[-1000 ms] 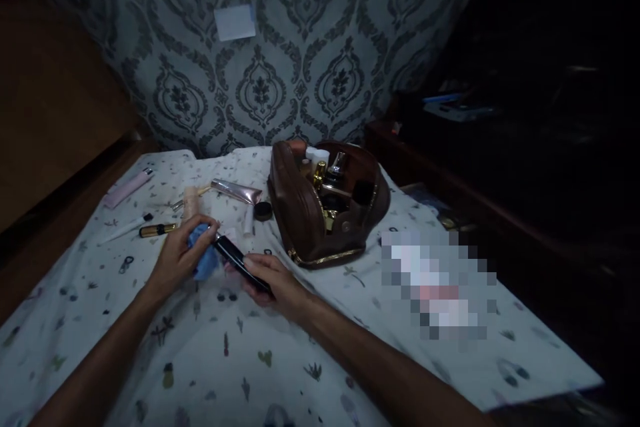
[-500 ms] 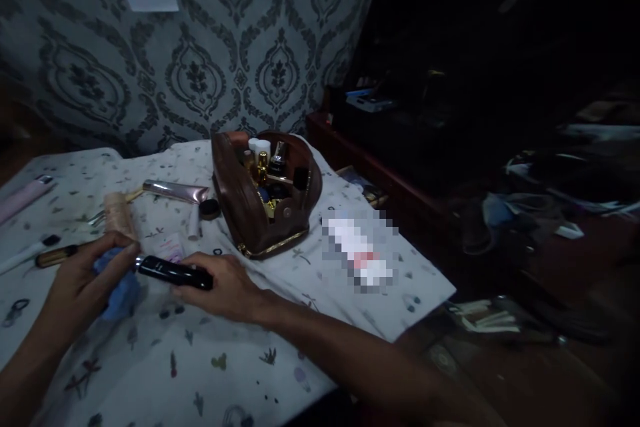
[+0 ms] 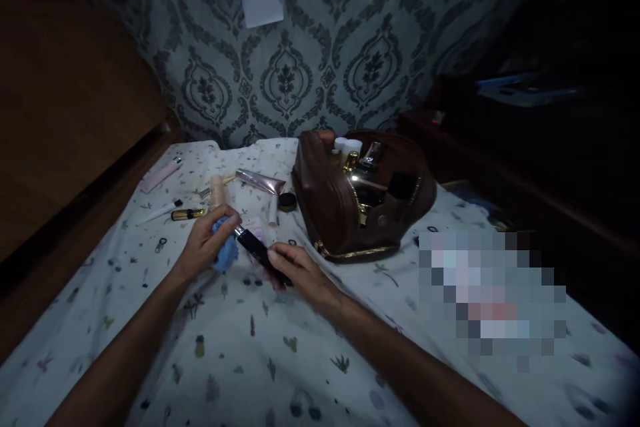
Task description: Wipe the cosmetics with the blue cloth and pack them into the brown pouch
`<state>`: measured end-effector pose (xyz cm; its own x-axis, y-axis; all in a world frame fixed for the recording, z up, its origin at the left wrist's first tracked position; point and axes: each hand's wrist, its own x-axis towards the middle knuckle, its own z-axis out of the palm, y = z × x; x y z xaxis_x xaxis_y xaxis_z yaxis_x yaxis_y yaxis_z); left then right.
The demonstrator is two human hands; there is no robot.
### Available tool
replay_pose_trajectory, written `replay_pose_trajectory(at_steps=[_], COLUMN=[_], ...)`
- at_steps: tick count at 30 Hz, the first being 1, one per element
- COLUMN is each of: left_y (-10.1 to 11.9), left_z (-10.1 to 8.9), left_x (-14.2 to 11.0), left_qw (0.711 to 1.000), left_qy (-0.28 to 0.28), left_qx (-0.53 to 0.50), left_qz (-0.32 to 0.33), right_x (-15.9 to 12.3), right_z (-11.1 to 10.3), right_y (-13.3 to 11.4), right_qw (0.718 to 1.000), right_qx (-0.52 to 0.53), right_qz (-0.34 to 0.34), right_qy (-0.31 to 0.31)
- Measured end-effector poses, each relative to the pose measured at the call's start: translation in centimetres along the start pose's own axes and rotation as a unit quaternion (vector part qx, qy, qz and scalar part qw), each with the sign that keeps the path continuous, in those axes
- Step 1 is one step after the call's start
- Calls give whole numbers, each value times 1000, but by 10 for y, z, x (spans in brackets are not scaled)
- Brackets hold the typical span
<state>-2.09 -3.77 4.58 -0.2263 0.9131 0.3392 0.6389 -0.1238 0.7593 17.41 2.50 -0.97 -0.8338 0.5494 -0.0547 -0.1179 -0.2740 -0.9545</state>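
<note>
My right hand (image 3: pixel 303 273) is closed round the lower end of a slim black cosmetic tube (image 3: pixel 254 247) with a silver tip. My left hand (image 3: pixel 207 240) grips a crumpled blue cloth (image 3: pixel 226 252), its thumb and fingers meeting the tube's silver end. The tube slants between both hands, above the patterned sheet (image 3: pixel 235 360). Just behind the left hand stands or lies a beige tube (image 3: pixel 218 191); I cannot tell which. To the right sits an unzipped brown cosmetic bag (image 3: pixel 325 207) with a gold bottle (image 3: pixel 351 160) and white-capped containers inside.
A pink tube (image 3: pixel 161 175), a white brush (image 3: pixel 159 211) and a black-and-gold tube (image 3: pixel 187 214) lie at left. A shiny metallic-pink tube (image 3: pixel 261 181) and a round black pot (image 3: pixel 287 202) lie left of the bag. A blurred-out patch covers something at right.
The view swung right, then back left. Both hands keep hold of the black tube and the blue cloth; the tube's slant changed slightly. The bag and loose cosmetics stayed put.
</note>
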Motion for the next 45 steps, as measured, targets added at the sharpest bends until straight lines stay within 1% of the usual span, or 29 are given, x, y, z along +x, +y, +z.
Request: replay_pose_trajectory(at_steps=[3, 6, 8, 10, 12, 13, 16, 18, 20, 22, 24, 26, 28, 32, 33, 35, 38, 40, 43, 45], left_y=[-1, -1, 1, 4, 8, 9, 10, 9, 10, 13, 16, 20, 22, 22, 21, 17, 10, 4, -7, -14], left_z=[-1, 3, 12, 24, 39, 45, 55, 53, 44, 32, 22, 15, 13, 14, 14, 11, 2, -7, -25, -36], left_x=[-1, -2, -4, -8, -12, -15, -20, -20, -18, -15, -12, -11, -12, -14, -14, -13, -10, -7, -1, 4], left_qw=[999, 996, 985, 956, 922, 911, 896, 900, 916, 937, 957, 966, 964, 956, 955, 955, 950, 947, 948, 950], left_qy=[4, 31, 53, 55, 27, 5, -62, -79, -74, -79, -117, -178, -230, -291, -297, -293, -288, -299, -311, -305], left_qx=[-31, -78, -157, -267, -354, -379, -406, -396, -365, -316, -247, -177, -122, -31, -7, 50, 122, 119, 51, -1], left_qz=[11, 3, -42, -109, -155, -165, -169, -163, -150, -128, -95, -65, -44, -18, -11, 0, -6, -21, -38, -63], right_x=[-1, -3, -4, -3, -2, -1, 4, 5, 6, 5, 2, 0, -1, -2, -3, -4, -5, -5, -4, -2], right_z=[4, 8, 11, 14, 16, 17, 17, 15, 12, 9, 6, 4, 3, 4, 4, 4, 3, 2, 1, 0], right_y=[0, -1, 0, 3, 7, 10, 17, 19, 17, 12, 4, -2, -6, -8, -9, -11, -18, -20, -20, -17], right_qw=[990, 974, 967, 967, 970, 971, 977, 984, 991, 992, 985, 978, 976, 974, 974, 973, 963, 954, 948, 947], right_qx=[123, 200, 225, 234, 234, 231, 206, 163, 95, 16, -39, -61, -75, -99, -96, -87, -72, -64, -51, -20], right_qz=[52, 88, 96, 88, 66, 52, 24, 11, -9, -48, -91, -124, -142, -162, -160, -158, -174, -189, -202, -201], right_qy=[-35, -60, -64, -55, -27, -8, 42, 69, 92, 117, 145, 159, 149, 126, 127, 143, 194, 223, 240, 248])
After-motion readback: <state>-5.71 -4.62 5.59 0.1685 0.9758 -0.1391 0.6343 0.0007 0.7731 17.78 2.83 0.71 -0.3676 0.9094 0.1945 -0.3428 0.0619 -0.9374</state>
